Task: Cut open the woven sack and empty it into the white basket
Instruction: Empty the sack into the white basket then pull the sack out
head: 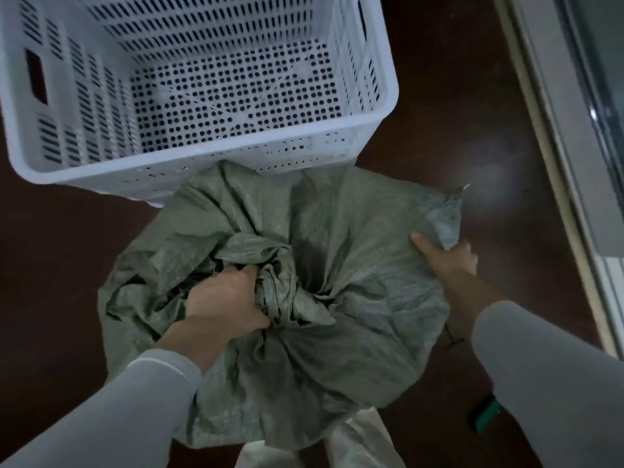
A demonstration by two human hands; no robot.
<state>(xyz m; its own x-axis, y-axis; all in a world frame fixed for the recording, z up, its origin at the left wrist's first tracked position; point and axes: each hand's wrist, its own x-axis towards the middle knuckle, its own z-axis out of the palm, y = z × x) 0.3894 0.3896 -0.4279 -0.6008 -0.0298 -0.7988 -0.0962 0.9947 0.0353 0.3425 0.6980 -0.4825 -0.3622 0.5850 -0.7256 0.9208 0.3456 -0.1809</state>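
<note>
We grip the sack (354, 265) at two points — left hand (223, 305) fisted around the bunched neck, right hand (445, 255) pinching a corner. The basket (209, 163) touches the sack's far edge.

No readable text (sack (354, 258) included)

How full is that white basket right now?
Empty. The white basket shows its perforated bottom bare all over; the woven sack sits outside it, in front of its near wall.
</note>
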